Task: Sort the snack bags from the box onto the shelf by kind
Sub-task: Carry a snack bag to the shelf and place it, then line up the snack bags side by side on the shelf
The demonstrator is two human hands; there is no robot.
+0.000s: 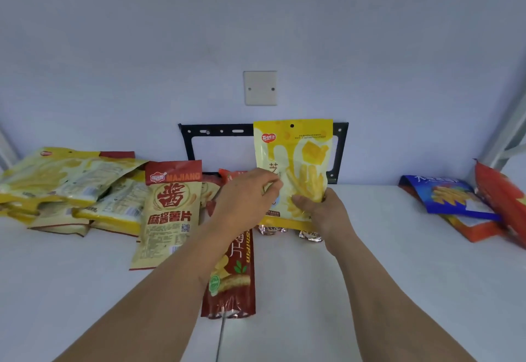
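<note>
Holding the yellow cheese-stick bag (296, 162) upright, both hands work together above the white shelf (398, 248). The right hand (324, 211) grips the bag's lower right corner, with the thumb on the front. The left hand (250, 196) pinches the bag's left edge about halfway up. Both grips are narrow and closed on the bag.

The bag looks light and puffy. It is soft plastic, shiny, and probably a bit slippery. The sticks inside may snap if squeezed hard, so the flat sealed edges and corners look like the best places to hold. The fat middle is better left alone.

The bag stands in the middle of the shelf, in front of a black bracket (216, 131) on the wall. Under the hands lies a dark red bag (233, 282), with small silver packets (310, 236) just beside it. A tan and red chip bag (168, 216) lies to the left. Farther left is a pile of yellow bags (71, 185) that look like the same kind, so this bag likely belongs there. Well apart on the right sit a blue bag (449, 193) and an orange bag (501, 191).
</note>
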